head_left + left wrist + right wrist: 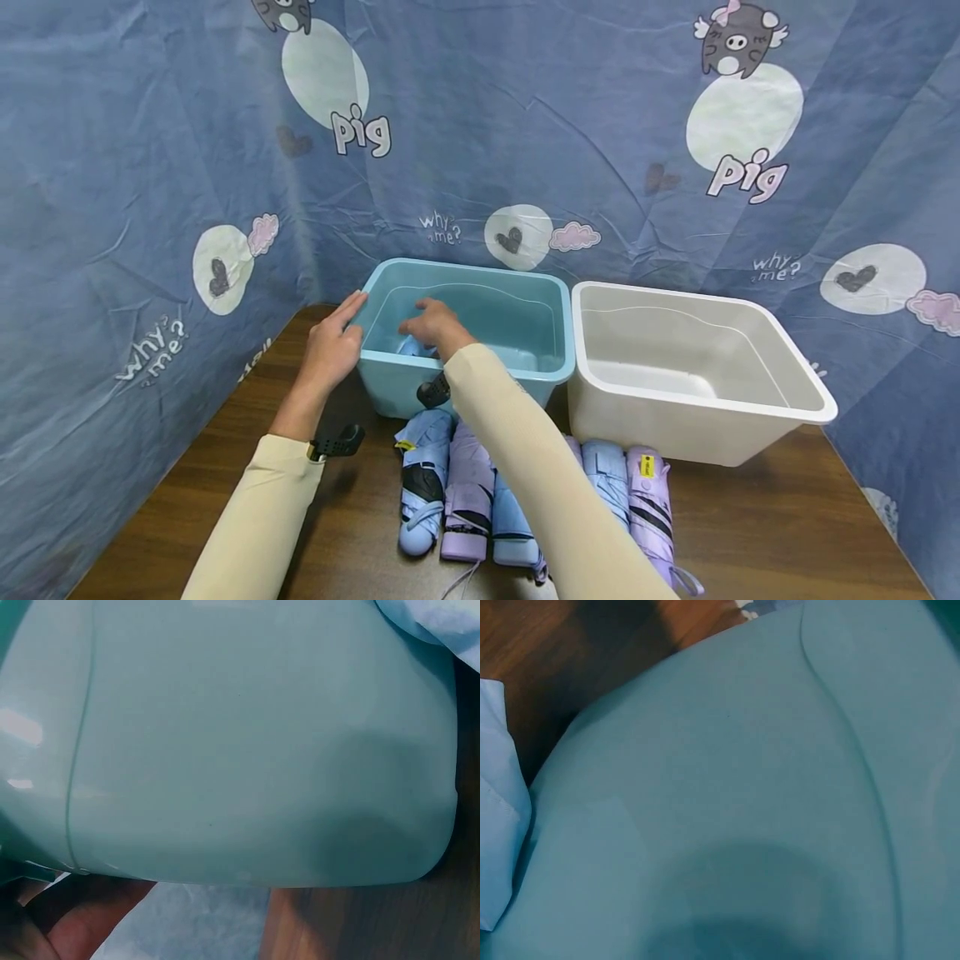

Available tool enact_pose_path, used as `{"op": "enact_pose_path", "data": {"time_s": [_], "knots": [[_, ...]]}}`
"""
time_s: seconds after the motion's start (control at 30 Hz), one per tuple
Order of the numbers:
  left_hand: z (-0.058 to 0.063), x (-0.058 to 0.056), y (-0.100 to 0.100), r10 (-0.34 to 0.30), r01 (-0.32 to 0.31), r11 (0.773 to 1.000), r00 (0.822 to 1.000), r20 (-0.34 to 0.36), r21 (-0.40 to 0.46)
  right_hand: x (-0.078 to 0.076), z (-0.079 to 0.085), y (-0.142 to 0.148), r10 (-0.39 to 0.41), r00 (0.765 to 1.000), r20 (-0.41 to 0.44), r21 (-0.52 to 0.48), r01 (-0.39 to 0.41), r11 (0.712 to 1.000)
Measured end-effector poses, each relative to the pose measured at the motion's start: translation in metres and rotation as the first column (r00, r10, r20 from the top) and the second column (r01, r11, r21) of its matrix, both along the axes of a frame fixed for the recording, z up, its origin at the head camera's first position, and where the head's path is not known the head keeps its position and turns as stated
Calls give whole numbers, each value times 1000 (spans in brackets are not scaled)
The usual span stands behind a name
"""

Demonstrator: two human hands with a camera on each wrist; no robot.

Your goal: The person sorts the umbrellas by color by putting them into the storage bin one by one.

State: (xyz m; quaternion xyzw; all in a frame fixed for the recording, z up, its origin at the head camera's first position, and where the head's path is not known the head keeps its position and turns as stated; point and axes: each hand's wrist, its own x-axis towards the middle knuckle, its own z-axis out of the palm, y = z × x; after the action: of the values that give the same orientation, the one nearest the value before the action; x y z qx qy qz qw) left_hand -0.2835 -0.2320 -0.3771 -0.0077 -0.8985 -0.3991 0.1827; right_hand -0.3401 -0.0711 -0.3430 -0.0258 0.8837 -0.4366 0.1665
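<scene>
My left hand [333,350] rests with extended fingers at the left end of a teal bin [480,371]; in the left wrist view part of that hand [90,919] shows beside the bin's outer wall [240,750]. My right hand [437,325] is inside the bin, thumb and fingers apart, just above a blue folded umbrella [412,346] that is mostly hidden by the front rim. In front of the bin lie a blue umbrella [423,483], a lilac umbrella [467,500] and another blue umbrella [512,525]. The right wrist view shows the bin wall [727,772] and no fingers.
A white bin [675,425] stands right of the teal one. Before it lie a blue umbrella [606,471] and a lilac umbrella [649,508]; my right sleeve [555,475] partly covers the row. A patterned blue cloth [450,100] hangs behind the wooden table [772,517].
</scene>
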Motion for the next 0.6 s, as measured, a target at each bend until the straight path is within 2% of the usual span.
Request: {"op": "enact_pose_path", "data": {"time_s": [0.33,0.6], "knots": [[2,1,1,-1,1,1000,1000,-1,8,2,1,2,-31,999,-44,-15,31,999],[4,3,2,-2,2,1000,1000,21,17,3,6,3,-67,998,-21,-150,63,987]]}}
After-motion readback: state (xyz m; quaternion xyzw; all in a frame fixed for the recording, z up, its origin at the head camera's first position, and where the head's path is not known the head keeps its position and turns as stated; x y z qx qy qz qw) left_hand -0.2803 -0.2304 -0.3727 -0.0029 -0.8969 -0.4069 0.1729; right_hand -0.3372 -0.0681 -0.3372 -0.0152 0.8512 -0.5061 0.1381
